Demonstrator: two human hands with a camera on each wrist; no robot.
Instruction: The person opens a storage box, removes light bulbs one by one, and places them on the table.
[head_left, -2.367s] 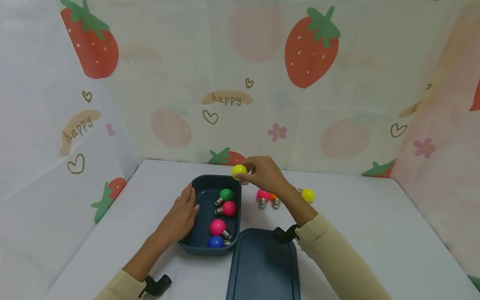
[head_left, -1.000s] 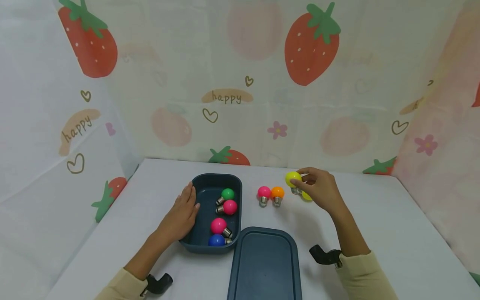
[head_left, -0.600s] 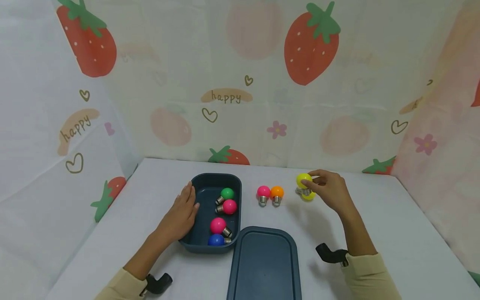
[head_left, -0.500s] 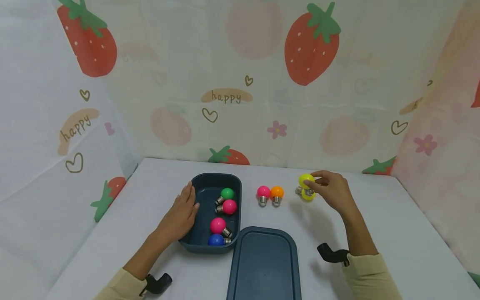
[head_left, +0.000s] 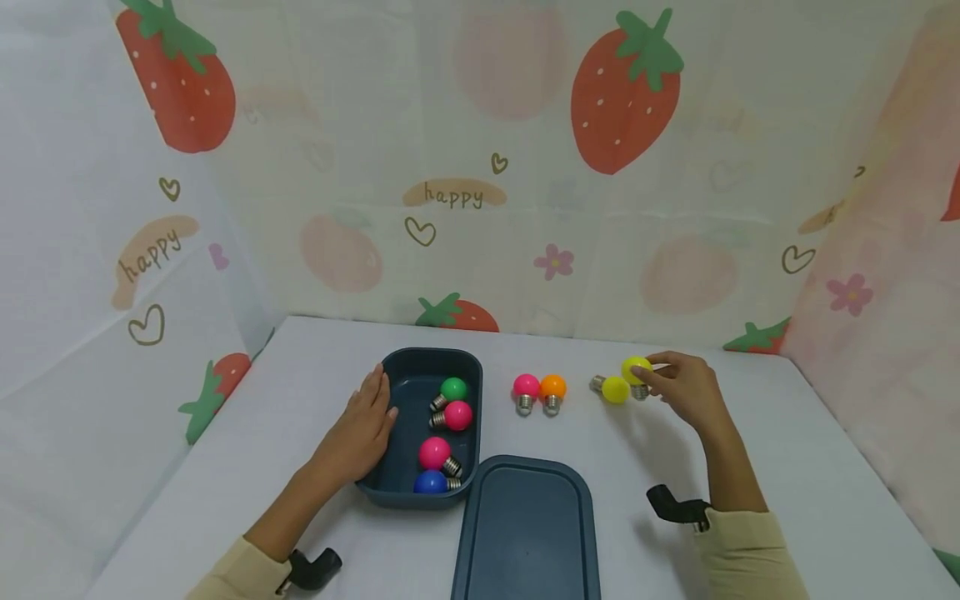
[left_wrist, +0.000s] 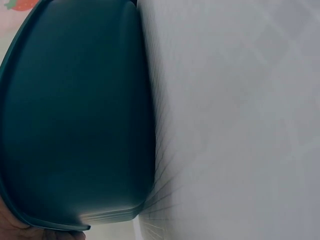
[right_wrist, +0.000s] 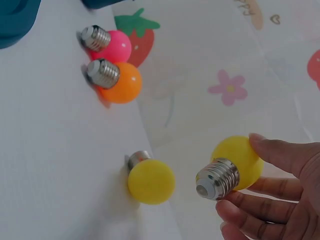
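Observation:
My right hand [head_left: 686,390] pinches a yellow light bulb [right_wrist: 239,162] between thumb and fingers, its metal screw base pointing down in the head view. Just left of it, a second yellow bulb [head_left: 616,390] lies on the table. Along the left rim of a dark blue box [head_left: 405,498], my left hand [head_left: 358,433] rests with its fingers straight. Inside the box are a green bulb [head_left: 453,389], a pink bulb [head_left: 458,415], another pink bulb [head_left: 434,454] and a blue bulb [head_left: 431,482]. The left wrist view shows mostly the box's outer wall [left_wrist: 80,110].
A pink bulb [head_left: 527,387] and an orange bulb [head_left: 553,387] lie side by side right of the box. The dark blue lid [head_left: 528,533] lies flat on the white table [head_left: 810,492], against the box's front right corner. A printed cloth [head_left: 480,125] hangs behind.
My right hand has carried the yellow bulb from above the box's far right corner rightward, past the pink, orange and other yellow bulbs. My left hand has stayed on the box.

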